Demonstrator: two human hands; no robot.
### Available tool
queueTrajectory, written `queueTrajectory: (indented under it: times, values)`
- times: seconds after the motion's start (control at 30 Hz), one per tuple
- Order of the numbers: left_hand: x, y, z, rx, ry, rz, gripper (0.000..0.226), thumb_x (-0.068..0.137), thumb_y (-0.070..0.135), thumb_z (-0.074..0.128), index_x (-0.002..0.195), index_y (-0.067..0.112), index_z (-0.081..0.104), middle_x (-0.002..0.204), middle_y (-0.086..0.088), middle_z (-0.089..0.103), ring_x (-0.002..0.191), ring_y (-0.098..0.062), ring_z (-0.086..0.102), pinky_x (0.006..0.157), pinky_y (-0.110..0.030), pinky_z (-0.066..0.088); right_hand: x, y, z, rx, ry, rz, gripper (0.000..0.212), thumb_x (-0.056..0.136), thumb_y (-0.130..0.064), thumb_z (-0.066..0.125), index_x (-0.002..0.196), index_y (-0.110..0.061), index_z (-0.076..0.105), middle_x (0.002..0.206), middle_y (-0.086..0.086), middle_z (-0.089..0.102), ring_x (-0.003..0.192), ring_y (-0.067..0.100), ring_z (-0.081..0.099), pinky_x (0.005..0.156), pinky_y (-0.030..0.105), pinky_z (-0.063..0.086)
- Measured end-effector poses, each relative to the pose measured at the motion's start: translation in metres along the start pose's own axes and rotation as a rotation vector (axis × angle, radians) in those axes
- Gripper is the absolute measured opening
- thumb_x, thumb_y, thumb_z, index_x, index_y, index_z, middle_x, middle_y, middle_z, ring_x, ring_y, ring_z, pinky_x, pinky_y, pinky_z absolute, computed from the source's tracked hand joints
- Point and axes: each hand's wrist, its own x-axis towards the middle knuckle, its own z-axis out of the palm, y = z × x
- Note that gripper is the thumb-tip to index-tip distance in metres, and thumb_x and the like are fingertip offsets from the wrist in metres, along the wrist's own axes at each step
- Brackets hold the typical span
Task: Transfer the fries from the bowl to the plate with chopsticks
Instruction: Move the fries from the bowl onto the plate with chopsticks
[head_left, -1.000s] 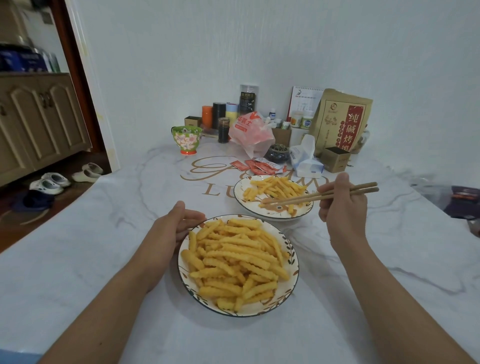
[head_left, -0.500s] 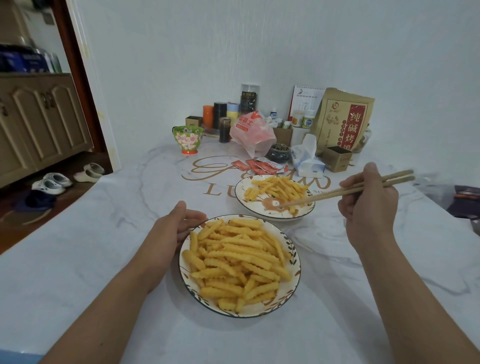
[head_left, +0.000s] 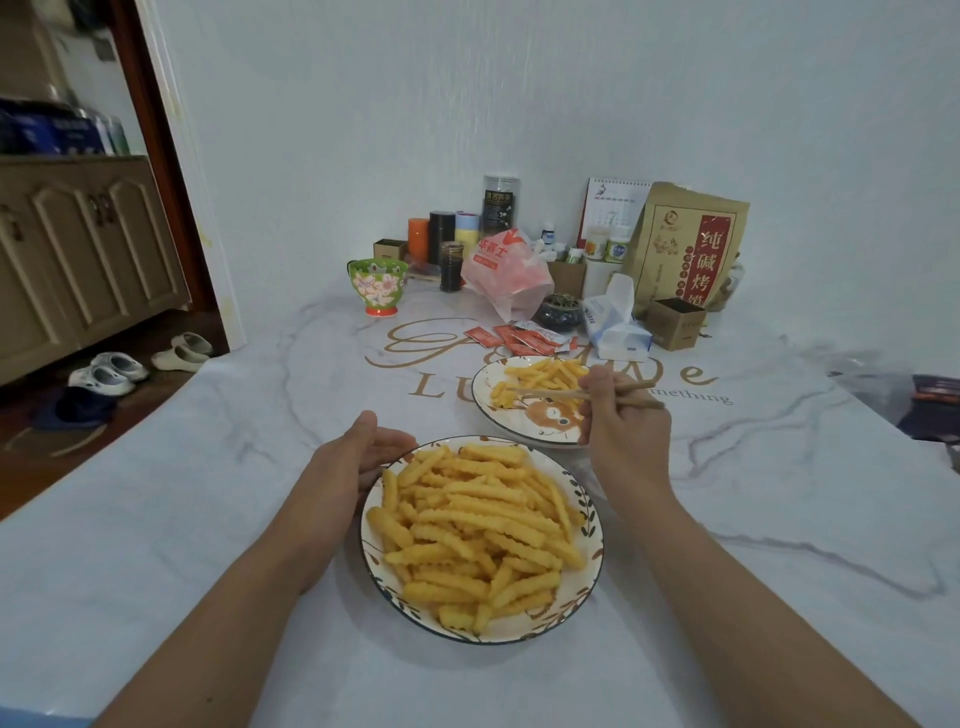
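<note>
A person's right hand (head_left: 626, 441) grips a pair of chopsticks (head_left: 550, 392), fingers curled round the shafts, with the tips reaching over the plate (head_left: 485, 410) just beyond the bowl (head_left: 589, 551); whether the tips pinch a fry cannot be told. The left hand (head_left: 358, 457) rests against the bowl's far left rim, fingers loosely cupped, holding nothing. Most of the fries (head_left: 472, 525) lie heaped in the bowl; a smaller pile (head_left: 545, 374) lies on the plate's far side. The crinkle-cut fries look light and fairly stiff but liable to snap or slip, so each is probably best pinched near its middle, across the ridges, with gentle pressure. Beyond the plate on the marble-patterned bench (head_left: 208, 493) lie red sauce packets (head_left: 519, 338) and a tissue pack (head_left: 615, 327).
</note>
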Motion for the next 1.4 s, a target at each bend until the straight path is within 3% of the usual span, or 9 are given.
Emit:
queueTrajectory:
  times: [0.1,0.2,0.57,0.8,0.93,1.13,1.23,1.33,1.4]
  values:
    - [0.0,0.0,-0.001,0.001,0.004,0.001,0.06,0.11,0.05,0.028,0.107,0.018,0.078,0.109,0.003,0.08,0.109,-0.021,0.073,0.11,-0.05,0.049,0.0,0.005,0.004,-0.003,-0.039,-0.016,0.038,0.102,-0.037,0.058,0.076,-0.012,0.07,0.06,0.002,0.059,0.055,0.013,0.054,0.055,0.037,0.047]
    - [0.001,0.001,-0.001,-0.006,0.0,-0.003,0.06,0.109,0.051,0.029,0.108,0.017,0.078,0.11,0.003,0.08,0.11,-0.021,0.073,0.11,-0.051,0.048,0.0,0.007,0.005,-0.004,-0.044,-0.004,0.039,0.104,-0.039,0.053,0.081,-0.014,0.072,0.061,0.001,0.06,0.054,0.008,0.055,0.054,0.031,0.048]
    - [0.0,0.001,-0.002,0.006,0.0,0.0,0.06,0.109,0.052,0.028,0.108,0.018,0.078,0.109,0.004,0.08,0.105,-0.019,0.075,0.105,-0.048,0.052,0.027,-0.022,-0.048,0.34,0.188,0.143,0.051,0.106,-0.031,0.043,0.067,-0.007,0.067,0.047,0.003,0.051,0.043,0.015,0.042,0.043,0.025,0.031]
    - [0.0,0.001,-0.001,0.008,0.0,0.008,0.06,0.11,0.051,0.028,0.108,0.018,0.077,0.109,0.005,0.08,0.104,-0.018,0.075,0.103,-0.046,0.053,0.027,-0.038,-0.072,0.232,0.007,0.094,0.056,0.106,-0.027,0.044,0.057,-0.005,0.061,0.048,0.007,0.041,0.041,0.015,0.032,0.042,0.025,0.02]
    - [0.0,0.0,-0.001,0.002,0.006,0.002,0.06,0.109,0.051,0.028,0.108,0.018,0.077,0.109,0.004,0.08,0.105,-0.019,0.075,0.105,-0.048,0.052,0.024,-0.043,-0.071,0.181,-0.045,0.023,0.063,0.105,-0.025,0.045,0.046,-0.013,0.062,0.045,0.006,0.038,0.039,0.015,0.032,0.04,0.021,0.023]
    - [0.0,0.0,-0.001,0.001,0.007,0.005,0.06,0.11,0.051,0.028,0.107,0.017,0.077,0.109,0.002,0.08,0.104,-0.021,0.075,0.106,-0.05,0.052,0.024,-0.045,-0.074,0.153,-0.063,0.005,0.064,0.105,-0.026,0.044,0.045,-0.014,0.061,0.044,0.005,0.035,0.038,0.015,0.029,0.041,0.021,0.023]
    - [0.001,0.0,-0.001,0.001,0.004,0.005,0.06,0.11,0.051,0.028,0.108,0.016,0.077,0.109,0.002,0.08,0.104,-0.021,0.076,0.105,-0.05,0.052,0.025,-0.047,-0.076,0.24,-0.012,0.025,0.062,0.105,-0.026,0.046,0.045,-0.014,0.06,0.055,0.012,0.038,0.039,0.015,0.026,0.043,0.022,0.019]
    - [0.001,0.0,-0.001,0.0,0.006,0.003,0.06,0.11,0.051,0.028,0.108,0.017,0.077,0.109,0.003,0.08,0.104,-0.02,0.076,0.105,-0.05,0.052,0.026,-0.045,-0.077,0.337,0.087,0.042,0.054,0.103,-0.024,0.047,0.052,-0.013,0.063,0.056,0.011,0.041,0.042,0.014,0.03,0.043,0.023,0.022]
    - [0.001,-0.001,-0.001,0.002,0.001,0.005,0.06,0.11,0.051,0.028,0.108,0.017,0.077,0.109,0.003,0.08,0.103,-0.019,0.076,0.105,-0.049,0.052,0.026,-0.038,-0.072,0.281,0.071,-0.005,0.043,0.104,-0.023,0.048,0.069,-0.009,0.067,0.053,0.003,0.049,0.046,0.014,0.041,0.042,0.024,0.032]
